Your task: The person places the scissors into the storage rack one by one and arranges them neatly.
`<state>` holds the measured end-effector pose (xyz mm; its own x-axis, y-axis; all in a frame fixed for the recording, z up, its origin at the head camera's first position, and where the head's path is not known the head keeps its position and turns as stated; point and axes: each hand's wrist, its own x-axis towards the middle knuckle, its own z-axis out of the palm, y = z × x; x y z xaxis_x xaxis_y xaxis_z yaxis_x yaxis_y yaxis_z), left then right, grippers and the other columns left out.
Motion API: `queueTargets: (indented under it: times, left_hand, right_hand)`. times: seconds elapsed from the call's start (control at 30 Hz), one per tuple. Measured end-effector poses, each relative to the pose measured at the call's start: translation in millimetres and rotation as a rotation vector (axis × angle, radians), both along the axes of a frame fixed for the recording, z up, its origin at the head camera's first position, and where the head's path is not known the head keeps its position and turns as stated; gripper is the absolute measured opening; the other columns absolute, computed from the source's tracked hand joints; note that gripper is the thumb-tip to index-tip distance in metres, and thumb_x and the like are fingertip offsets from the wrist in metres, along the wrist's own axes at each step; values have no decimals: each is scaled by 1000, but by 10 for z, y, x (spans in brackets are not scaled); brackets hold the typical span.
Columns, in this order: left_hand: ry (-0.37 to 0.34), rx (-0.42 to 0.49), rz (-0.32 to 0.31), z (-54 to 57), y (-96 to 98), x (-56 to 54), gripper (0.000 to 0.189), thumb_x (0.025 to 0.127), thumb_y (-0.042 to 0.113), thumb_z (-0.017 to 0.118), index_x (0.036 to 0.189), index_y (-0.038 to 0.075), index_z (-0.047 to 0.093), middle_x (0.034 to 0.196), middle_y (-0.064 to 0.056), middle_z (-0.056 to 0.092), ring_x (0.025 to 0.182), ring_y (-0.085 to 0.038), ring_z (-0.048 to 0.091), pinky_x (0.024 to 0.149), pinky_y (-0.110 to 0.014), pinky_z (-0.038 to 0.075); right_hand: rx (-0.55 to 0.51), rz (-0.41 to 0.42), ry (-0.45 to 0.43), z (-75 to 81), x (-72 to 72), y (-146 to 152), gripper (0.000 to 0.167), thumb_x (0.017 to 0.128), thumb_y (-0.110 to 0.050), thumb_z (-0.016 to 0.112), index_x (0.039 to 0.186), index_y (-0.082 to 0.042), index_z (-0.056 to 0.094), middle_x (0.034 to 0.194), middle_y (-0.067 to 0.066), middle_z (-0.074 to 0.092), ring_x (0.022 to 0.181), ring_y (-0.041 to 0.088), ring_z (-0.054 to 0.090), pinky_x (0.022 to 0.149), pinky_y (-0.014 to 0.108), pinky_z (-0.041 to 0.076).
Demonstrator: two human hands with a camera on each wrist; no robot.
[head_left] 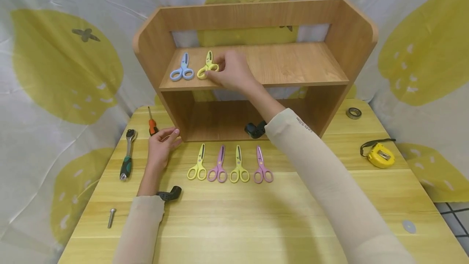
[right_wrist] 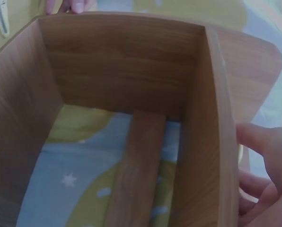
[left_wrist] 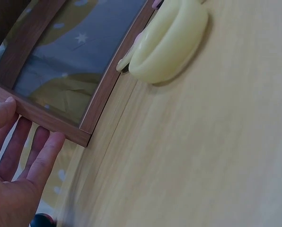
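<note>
On the upper board of a wooden shelf [head_left: 293,62], my right hand [head_left: 234,70] has thumb and fingers at the handles of yellow scissors [head_left: 209,66], which lie with the blades toward the back. Blue scissors [head_left: 182,68] lie just left of them. In the right wrist view, my right hand [right_wrist: 268,175] is at the front edge of that board and mostly hides the scissors. My left hand [head_left: 161,146] rests its fingertips against the lower left side of the shelf. The left wrist view shows its fingers [left_wrist: 46,156] fairly straight along the shelf's edge.
Yellow scissors [head_left: 198,166], purple scissors [head_left: 218,166] and further pairs stand in a row before the shelf. A ratchet [head_left: 126,158], screwdriver [head_left: 152,124] and bolt [head_left: 111,218] lie left; a bearing [head_left: 353,113], tape measure [head_left: 381,155] and washer [head_left: 409,226] lie right.
</note>
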<state>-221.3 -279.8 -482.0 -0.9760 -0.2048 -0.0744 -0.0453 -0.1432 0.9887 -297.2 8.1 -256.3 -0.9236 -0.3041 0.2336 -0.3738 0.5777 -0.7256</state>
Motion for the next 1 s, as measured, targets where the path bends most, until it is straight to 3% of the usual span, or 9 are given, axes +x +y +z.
queueTargets:
  times: [0.1,0.37,0.43,0.5,0.6,0.83,1.0]
  left_hand:
    - [18,-7,7,-13,4,-7,24,93,14,77,112,-1,72,113,-3,64,100,-13,71,94,-39,62]
    - [23,3,5,-30,-3,-28,23,93,13,78,111,0,73,114,-3,63,99,-13,71,93,-38,62]
    - [18,1,9,-29,-5,-33,24,93,14,78,110,0,72,115,-3,62,99,-12,71,94,-39,62]
    - [17,3,8,-28,-7,-37,22,93,14,78,109,1,73,115,-3,62,99,-12,71,94,-39,62]
    - [19,-10,8,-36,-9,-44,18,93,15,78,107,4,74,115,-3,62,100,-12,70,94,-38,62]
    - [6,18,19,-16,-14,-48,22,94,12,76,112,0,73,113,-3,62,101,-14,70,96,-41,61]
    - [-9,6,19,3,-23,-39,27,94,11,75,116,-4,70,113,-3,62,103,-16,70,98,-42,60]
  right_hand:
    - [51,-6,24,-16,8,9,24,90,-31,81,101,-11,75,84,1,63,76,13,53,59,21,41]
    - [57,2,37,-19,12,28,28,88,-30,82,97,-6,72,84,1,61,76,11,48,60,18,37]
    - [55,13,34,-11,20,47,31,88,-29,82,103,-4,73,91,5,65,82,14,54,67,20,44]
    - [47,21,20,-2,45,83,38,88,-29,81,115,-3,72,104,7,68,95,15,60,81,22,53]
    - [34,33,-6,7,90,161,50,90,-31,81,128,-2,67,116,10,68,107,19,62,94,27,56]
    - [-26,51,-10,-1,242,414,57,90,-36,81,134,-5,64,121,8,66,107,18,63,95,27,57]
    - [-97,61,-8,-38,452,638,58,88,-33,84,135,-6,63,119,8,67,106,19,64,95,31,59]
